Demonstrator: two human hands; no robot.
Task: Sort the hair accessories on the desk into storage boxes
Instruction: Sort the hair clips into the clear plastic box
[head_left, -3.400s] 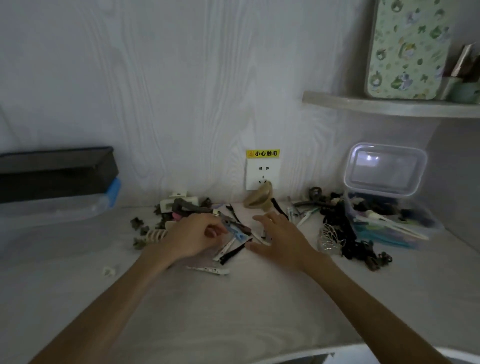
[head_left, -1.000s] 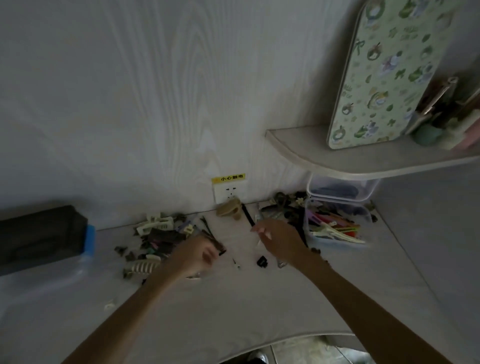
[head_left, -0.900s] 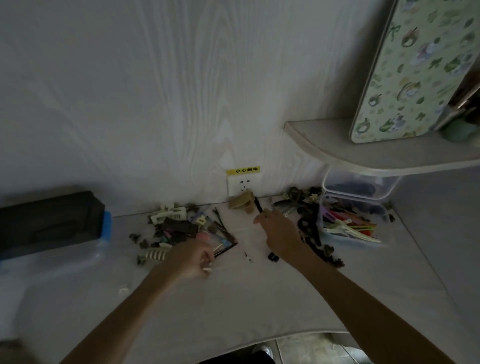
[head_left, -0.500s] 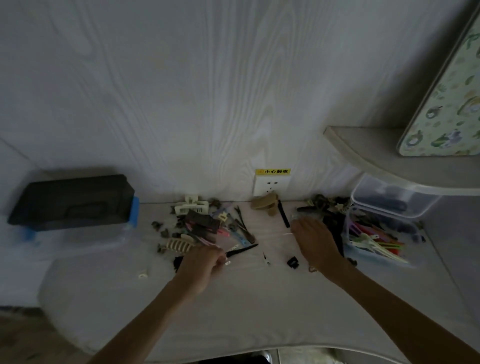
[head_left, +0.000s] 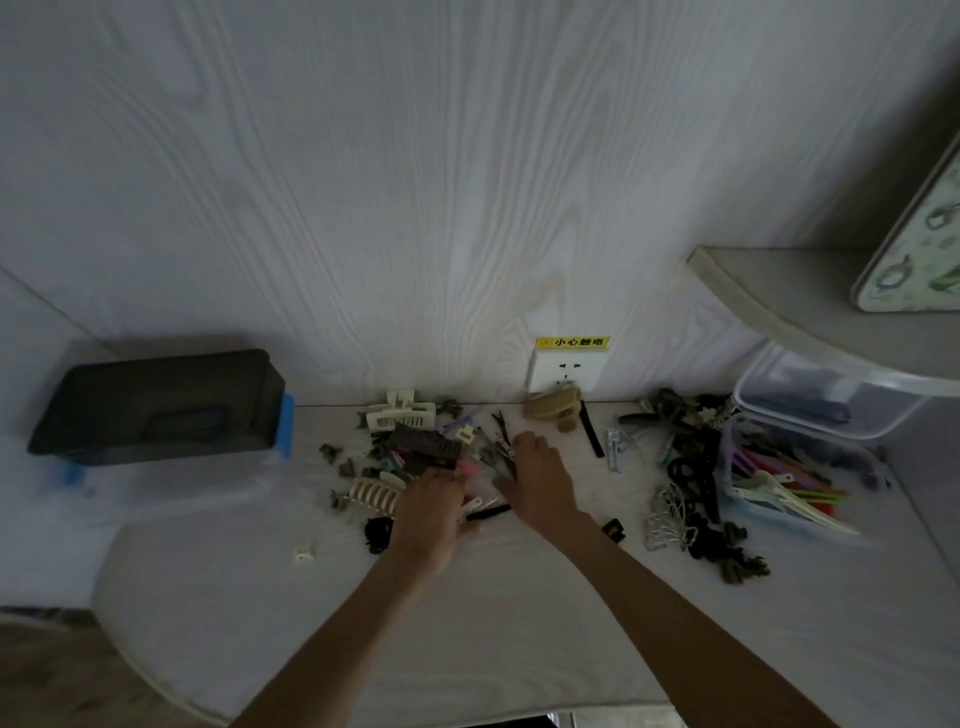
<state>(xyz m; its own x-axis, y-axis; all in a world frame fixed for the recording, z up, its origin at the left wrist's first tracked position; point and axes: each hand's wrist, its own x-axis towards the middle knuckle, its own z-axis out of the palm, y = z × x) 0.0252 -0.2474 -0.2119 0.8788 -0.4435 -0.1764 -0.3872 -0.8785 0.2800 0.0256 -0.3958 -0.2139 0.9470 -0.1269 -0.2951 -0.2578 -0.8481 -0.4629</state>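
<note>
The desk (head_left: 519, 649) is a pale, matte surface with a rounded front edge, set against a white wood-grain wall panel (head_left: 415, 182). A white wall socket (head_left: 569, 370) with a yellow warning label sits at centre frame, just above the desk line.

The hair accessories form two loose groups. The centre-left pile (head_left: 410, 452) contains hard plastic claw clips: a cream ribbed clip (head_left: 400, 413), a dark ribbed clip (head_left: 426, 441) and a cream toothed clip (head_left: 371, 492), plus thin pins and flat clips. A tan claw clip (head_left: 553, 405) lies below the socket, with a black bar clip (head_left: 592, 428) beside it. The centre-right group (head_left: 691, 493) holds dark elastic bands, a wire-shaped silver clip and small dark clips.

At right of frame, a clear plastic storage box (head_left: 810, 499) holds long coloured clips; a clear lid (head_left: 826, 400) leans behind it, under a shelf (head_left: 805, 312). At left of frame, a second clear box (head_left: 171, 478) carries a dark lid (head_left: 156, 400) with blue latches.

Both hands are at the lower edge of the centre-left pile. The left hand (head_left: 428, 512) lies palm down with fingers curled onto small pale clips (head_left: 475, 506); whether it grips them cannot be determined. The right hand (head_left: 535, 480) lies palm down, fingers extended and relaxed, fingertips touching thin pins (head_left: 501, 441). A black clip (head_left: 488, 513) lies between the two hands.
</note>
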